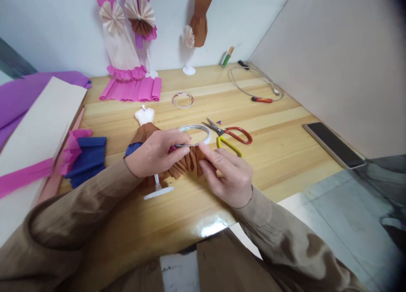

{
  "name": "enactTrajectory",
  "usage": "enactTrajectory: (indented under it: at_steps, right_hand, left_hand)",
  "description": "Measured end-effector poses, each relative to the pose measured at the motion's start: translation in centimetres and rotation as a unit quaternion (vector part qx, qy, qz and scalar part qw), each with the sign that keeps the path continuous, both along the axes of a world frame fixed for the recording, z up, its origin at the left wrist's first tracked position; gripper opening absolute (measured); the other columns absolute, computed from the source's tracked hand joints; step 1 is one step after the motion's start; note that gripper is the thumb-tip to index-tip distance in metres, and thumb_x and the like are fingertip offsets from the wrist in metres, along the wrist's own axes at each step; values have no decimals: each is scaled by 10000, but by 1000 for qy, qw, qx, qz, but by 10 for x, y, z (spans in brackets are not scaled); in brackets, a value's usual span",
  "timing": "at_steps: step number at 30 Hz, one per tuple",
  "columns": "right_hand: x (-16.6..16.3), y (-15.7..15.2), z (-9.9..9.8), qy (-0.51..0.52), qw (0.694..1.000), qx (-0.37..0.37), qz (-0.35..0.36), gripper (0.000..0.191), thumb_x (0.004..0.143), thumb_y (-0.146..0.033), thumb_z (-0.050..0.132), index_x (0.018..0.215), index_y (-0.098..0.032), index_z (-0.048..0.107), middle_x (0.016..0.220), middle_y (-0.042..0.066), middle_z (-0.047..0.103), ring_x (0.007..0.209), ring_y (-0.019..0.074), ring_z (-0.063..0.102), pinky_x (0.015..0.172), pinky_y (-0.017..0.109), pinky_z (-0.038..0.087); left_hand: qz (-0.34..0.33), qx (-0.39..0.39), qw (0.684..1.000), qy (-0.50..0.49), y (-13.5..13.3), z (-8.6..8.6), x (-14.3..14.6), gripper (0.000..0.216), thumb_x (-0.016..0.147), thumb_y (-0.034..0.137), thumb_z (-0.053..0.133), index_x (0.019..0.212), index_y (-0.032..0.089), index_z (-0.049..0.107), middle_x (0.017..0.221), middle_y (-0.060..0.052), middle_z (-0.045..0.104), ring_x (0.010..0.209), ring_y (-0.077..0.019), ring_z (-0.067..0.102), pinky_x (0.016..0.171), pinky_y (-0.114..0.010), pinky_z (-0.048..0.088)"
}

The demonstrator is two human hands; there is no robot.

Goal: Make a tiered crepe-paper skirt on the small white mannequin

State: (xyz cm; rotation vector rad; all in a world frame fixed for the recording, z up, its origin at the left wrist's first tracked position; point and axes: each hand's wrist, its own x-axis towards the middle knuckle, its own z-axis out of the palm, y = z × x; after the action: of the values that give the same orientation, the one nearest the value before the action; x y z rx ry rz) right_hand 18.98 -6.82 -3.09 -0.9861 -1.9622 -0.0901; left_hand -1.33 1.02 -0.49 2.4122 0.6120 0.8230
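Observation:
A roll of white tape [207, 133] is gripped at its near edge between the thumb and fingers of my left hand [155, 151]. Close by on the right, my right hand [229, 173] is closed in a pinch against the roll's near edge; what lies between its fingertips is too small to make out. Below and behind both hands is a small white dress form [145, 115], tilted, with a pleated brown crepe paper skirt [182, 167] and a bit of blue. Its round white base [158, 193] shows under my left wrist.
Open scissors [234, 133] with red and yellow handles lie right of the roll. Another tape ring [183, 100] is farther back. Crepe paper in blue [87, 159] and pink [130, 89] lies leftward. Dressed forms stand along the wall. A phone [334, 144] and a cable [236, 87] are right.

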Motion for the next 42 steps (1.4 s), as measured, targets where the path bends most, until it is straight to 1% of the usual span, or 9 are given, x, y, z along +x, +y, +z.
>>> enactTrajectory:
  at_steps: [3,9,14,17,20,24,28,33,42]
  right_hand:
    - [-4,-2,-3,-75,997,27,12,472,924,-88,546,1395,-118,556,722,28,640,599,147,547,557,275,492]
    - [-10,-7,-4,-130,989,47,45,412,904,-64,535,1312,-89,584,696,13,597,631,160,554,580,302,491]
    - [-5,-9,11,-53,983,17,175,530,961,-216,517,1474,-100,449,715,18,653,602,162,605,544,304,513]
    - [1,-3,18,99,989,-66,92,462,949,-116,481,1389,-218,575,746,3,699,605,129,636,582,273,543]
    - [5,8,22,152,982,-111,-6,290,892,-124,577,1122,-206,734,717,8,704,546,117,607,528,261,522]
    - [5,18,24,93,991,-100,16,164,827,-163,635,964,-176,724,678,4,694,450,87,519,434,232,450]
    - [2,18,26,40,994,-97,-12,30,801,-190,635,822,-176,650,581,-20,613,451,93,513,446,229,431]
    - [4,19,25,34,990,-133,0,7,779,-185,610,779,-192,610,570,-30,585,484,98,528,479,223,441]
    - [4,20,21,40,988,-150,1,30,779,-207,628,767,-196,603,558,-33,569,482,103,521,490,237,428]
  left_hand:
    - [-4,-26,1000,-6,0,0,0,209,935,228,478,793,175,621,768,-31,689,803,-170,678,771,-279,539]
    - [-2,-85,996,6,-1,6,0,185,920,233,500,807,171,633,817,-37,713,834,-174,690,812,-284,550]
    - [-15,-94,995,-8,0,6,-1,192,934,249,500,828,167,637,865,-42,733,830,-161,693,793,-276,556]
    - [-26,-96,995,-14,1,4,-3,200,945,265,501,838,173,642,889,-46,741,859,-160,697,801,-272,554]
    - [-35,-73,997,-2,2,4,-3,212,961,268,497,844,178,650,889,-54,741,905,-171,699,829,-281,550]
    - [-31,-1,999,23,-1,5,0,248,987,268,465,861,184,662,890,-67,731,966,-192,695,896,-317,535]
    - [-16,54,996,75,-5,7,1,284,999,245,430,837,186,656,852,-61,722,1102,-240,675,1034,-417,468]
    - [-19,51,993,107,-5,6,-1,273,998,242,422,883,199,666,899,-47,751,1203,-257,635,1158,-500,342]
    - [-16,46,989,139,-3,4,-3,248,982,230,431,907,200,666,943,-43,754,1231,-248,612,1190,-514,313]
